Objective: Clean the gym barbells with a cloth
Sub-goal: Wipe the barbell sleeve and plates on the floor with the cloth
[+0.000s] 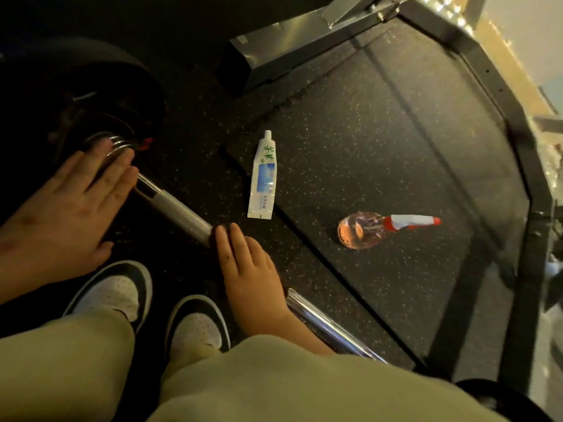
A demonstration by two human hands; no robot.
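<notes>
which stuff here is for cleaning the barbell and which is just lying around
For the job: barbell, left hand and right hand resting on it, spray bottle, probably the white tube. No cloth clearly visible.
Just lying about: metal machine base, black frame rail.

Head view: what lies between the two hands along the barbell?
In the head view, only a bare knurled stretch of the barbell lies between the left hand and the right hand; nothing rests on it.

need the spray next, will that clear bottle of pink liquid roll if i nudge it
The clear round spray bottle lies on its side, so it may roll, though its red-and-white nozzle likely stops it. The liquid inside would probably slosh.
</notes>
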